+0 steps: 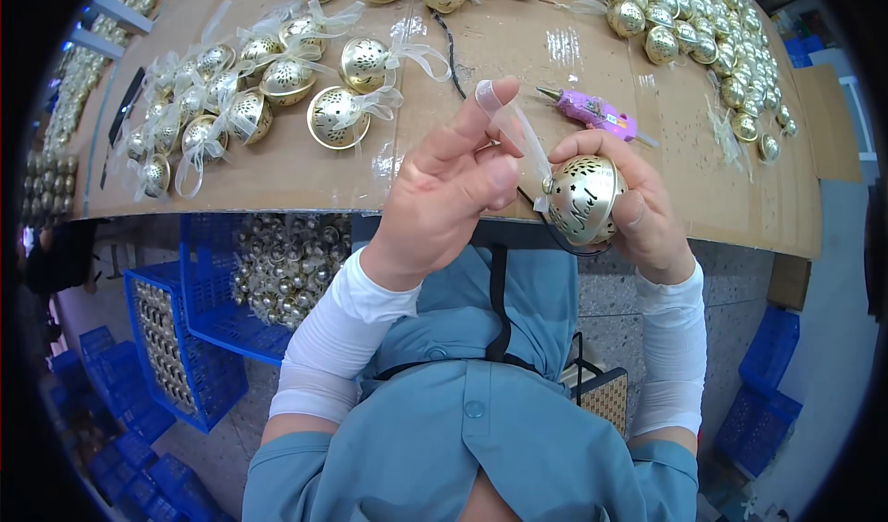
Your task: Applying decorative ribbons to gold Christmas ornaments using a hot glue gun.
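In my right hand (652,203) I grip a round gold bell (583,203) with cut-out stars and lettering, just over the front edge of the table. From the bell's top a sheer white ribbon (529,143) runs up to my left hand (453,175). It loops over the tip of my raised left index finger, while the other fingers are curled and the thumb lies across them. A purple glue gun (592,112) lies on the table behind the bell, its nozzle toward the left. Its black cable (452,55) trails nearby.
Cardboard (518,46) covers the table. Several ribboned bells (285,80) lie at the left, and many plain ones (661,45) at the far right. Loose ribbons (726,134) hang beside those. Below the left edge stand blue crates (222,323) of bells. A woven seat (603,400) is beside me.
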### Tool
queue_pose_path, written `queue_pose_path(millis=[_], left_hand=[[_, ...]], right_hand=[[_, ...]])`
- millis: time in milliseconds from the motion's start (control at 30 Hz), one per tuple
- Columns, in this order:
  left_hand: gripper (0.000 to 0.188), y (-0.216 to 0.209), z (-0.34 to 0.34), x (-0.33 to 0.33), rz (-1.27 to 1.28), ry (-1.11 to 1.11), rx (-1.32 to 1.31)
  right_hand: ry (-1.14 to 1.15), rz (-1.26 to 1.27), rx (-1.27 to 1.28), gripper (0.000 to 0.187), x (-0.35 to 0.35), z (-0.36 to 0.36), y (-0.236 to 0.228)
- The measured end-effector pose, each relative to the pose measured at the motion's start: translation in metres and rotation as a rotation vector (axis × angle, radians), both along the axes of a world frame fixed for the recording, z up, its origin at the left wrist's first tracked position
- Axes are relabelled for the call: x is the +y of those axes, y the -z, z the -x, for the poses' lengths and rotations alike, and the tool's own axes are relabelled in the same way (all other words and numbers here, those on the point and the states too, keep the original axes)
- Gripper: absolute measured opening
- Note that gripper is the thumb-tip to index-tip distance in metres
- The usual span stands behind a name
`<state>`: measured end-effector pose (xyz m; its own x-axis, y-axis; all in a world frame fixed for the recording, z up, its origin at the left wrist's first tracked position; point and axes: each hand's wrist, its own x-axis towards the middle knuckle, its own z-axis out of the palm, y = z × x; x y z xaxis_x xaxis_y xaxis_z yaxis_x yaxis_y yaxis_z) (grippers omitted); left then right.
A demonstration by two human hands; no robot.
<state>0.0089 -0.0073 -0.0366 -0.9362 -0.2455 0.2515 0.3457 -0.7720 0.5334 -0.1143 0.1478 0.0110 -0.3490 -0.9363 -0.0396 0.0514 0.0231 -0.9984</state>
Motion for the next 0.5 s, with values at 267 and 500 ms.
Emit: queue_pose_path(millis=[267,500], left_hand=[[0.074,0.002,-0.004,-0.002,0.681,-0.278,-0.012],[0.079,0.003,-0.008,-0.001,0.608,-0.265,-0.023]], right_hand=[[-0.027,-0.145,-0.194,0.085,0.000,-0.010,-0.006],[-0.156,-0.078,-0.643,0.079,0.001,-0.010,0.013]])
